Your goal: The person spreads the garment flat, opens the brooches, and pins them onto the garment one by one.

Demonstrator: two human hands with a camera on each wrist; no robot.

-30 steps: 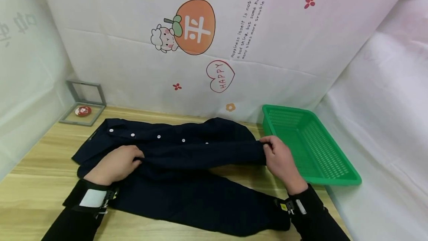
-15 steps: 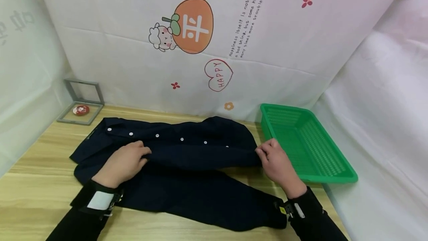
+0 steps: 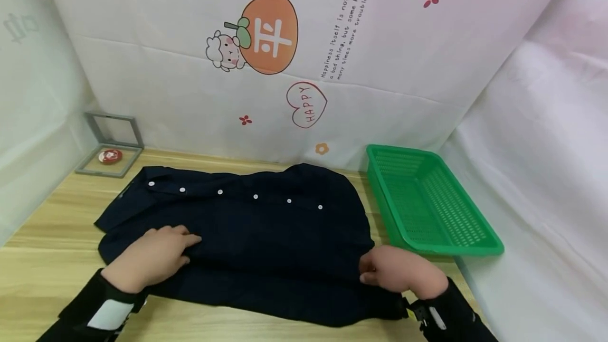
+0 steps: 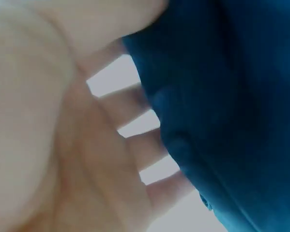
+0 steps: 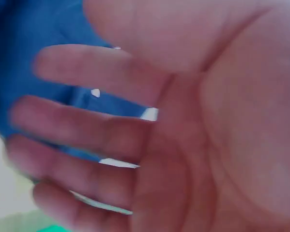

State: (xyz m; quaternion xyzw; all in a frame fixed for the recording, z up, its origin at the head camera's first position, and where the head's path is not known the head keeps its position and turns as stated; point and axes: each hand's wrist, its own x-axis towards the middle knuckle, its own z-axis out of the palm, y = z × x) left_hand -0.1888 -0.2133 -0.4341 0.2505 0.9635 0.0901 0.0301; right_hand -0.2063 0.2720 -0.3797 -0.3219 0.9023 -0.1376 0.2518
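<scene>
Grip, left: left hand (image 3: 154,257) is loosely spread and rests on the cloth, which hides its fingertips in its wrist view
Grip, right: right hand (image 3: 396,268) is wide at the garment's edge, fingers nearly straight, nothing visibly held
Navy-blue button-front fabric shirt (image 3: 247,231): spread between the hands and beyond them
Change: against half a second ago, the raised cloth between the hands is down, the wood gap under it is covered, and the last button shows whole
Meaning: the layers now seem to lie together as one flatter panel
Cloth: dark, matte, soft, with shallow creases
Small round white buttons (image 3: 255,196): six in a row beyond both hands
Green perforated plastic basket (image 3: 458,250): rectangular, just beyond the right hand
Pale wood-grain table (image 3: 28,289): under the shirt, streaked lengthwise
</scene>
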